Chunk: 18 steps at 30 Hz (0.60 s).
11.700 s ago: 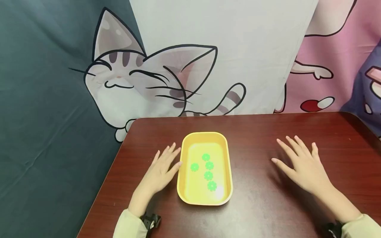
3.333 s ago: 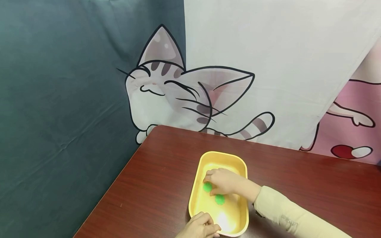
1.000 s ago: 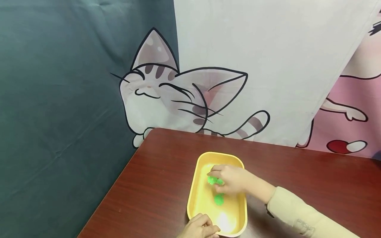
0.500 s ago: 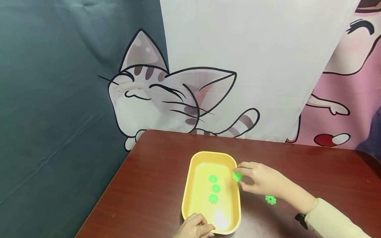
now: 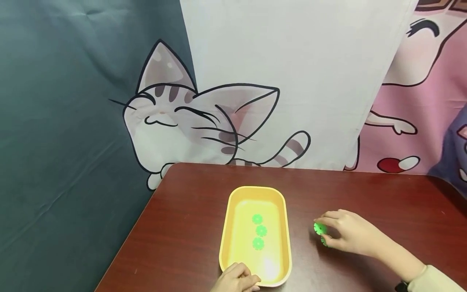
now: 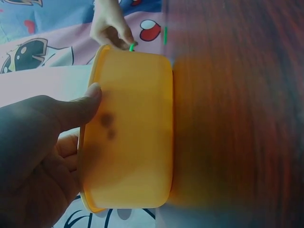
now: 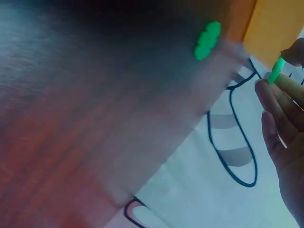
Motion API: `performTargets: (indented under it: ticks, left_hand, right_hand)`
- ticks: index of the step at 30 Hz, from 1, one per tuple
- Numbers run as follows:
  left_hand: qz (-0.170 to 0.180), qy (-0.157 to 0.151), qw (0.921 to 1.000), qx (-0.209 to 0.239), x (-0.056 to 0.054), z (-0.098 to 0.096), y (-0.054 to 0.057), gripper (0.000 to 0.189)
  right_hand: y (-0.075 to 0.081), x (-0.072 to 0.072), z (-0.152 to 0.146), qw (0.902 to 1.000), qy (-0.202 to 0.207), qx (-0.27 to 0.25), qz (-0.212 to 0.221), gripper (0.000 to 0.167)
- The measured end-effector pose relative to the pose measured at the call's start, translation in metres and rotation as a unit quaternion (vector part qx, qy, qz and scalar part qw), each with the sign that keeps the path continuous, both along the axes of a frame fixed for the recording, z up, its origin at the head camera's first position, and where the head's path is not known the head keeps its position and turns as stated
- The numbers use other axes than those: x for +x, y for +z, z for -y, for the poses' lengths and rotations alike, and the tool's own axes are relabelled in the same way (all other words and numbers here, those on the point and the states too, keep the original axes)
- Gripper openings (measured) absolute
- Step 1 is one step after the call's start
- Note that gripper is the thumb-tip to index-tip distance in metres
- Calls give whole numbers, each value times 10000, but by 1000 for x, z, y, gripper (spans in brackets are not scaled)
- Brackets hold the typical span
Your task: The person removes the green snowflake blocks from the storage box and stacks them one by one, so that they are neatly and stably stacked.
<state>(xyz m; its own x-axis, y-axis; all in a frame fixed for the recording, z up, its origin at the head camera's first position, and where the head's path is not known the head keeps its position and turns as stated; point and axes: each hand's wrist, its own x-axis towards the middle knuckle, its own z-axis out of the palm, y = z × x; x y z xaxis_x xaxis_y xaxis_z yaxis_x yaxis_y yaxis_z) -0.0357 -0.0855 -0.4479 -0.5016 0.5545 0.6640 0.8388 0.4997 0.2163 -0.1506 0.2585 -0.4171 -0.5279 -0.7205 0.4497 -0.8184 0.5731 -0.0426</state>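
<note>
My left hand (image 5: 237, 279) grips the near rim of a yellow plastic tray (image 5: 225, 227); in the left wrist view its thumb (image 6: 93, 95) lies over the rim. Three green notched interlocking discs lie flat inside: a far disc (image 5: 257, 219), a middle disc (image 5: 261, 230) and a near disc (image 5: 258, 243). Right of the tray, my right hand (image 5: 352, 233) pinches another green interlocking disc (image 5: 319, 228) between thumb and fingers, above the table. A further disc (image 7: 207, 41) lies on the tabletop below that hand, mostly hidden by the thumb in the head view.
The dark red-brown wooden table (image 5: 175, 227) ends at a back edge against a cloth printed with a cartoon cat (image 5: 160, 142). A dark green cloth (image 5: 65, 142) hangs at the left, and a pink printed one (image 5: 448, 77) at the right.
My right hand has lifted a green disc out of the tray and carried it right, over the table near the other disc. My left hand has stayed on the tray's near rim.
</note>
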Motion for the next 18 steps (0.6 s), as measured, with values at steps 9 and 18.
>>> performTargets:
  ticks: [9,18]
  left_hand:
    - [2,90,9991,422,2,-1,-8,23]
    - [-143,-43,9983,560,-3,-5,-9,11]
  right_hand:
    - [-21,7,-10,9988,-104,248,-400,27]
    - [-27,14,-21,9986,-259,332,-331,28]
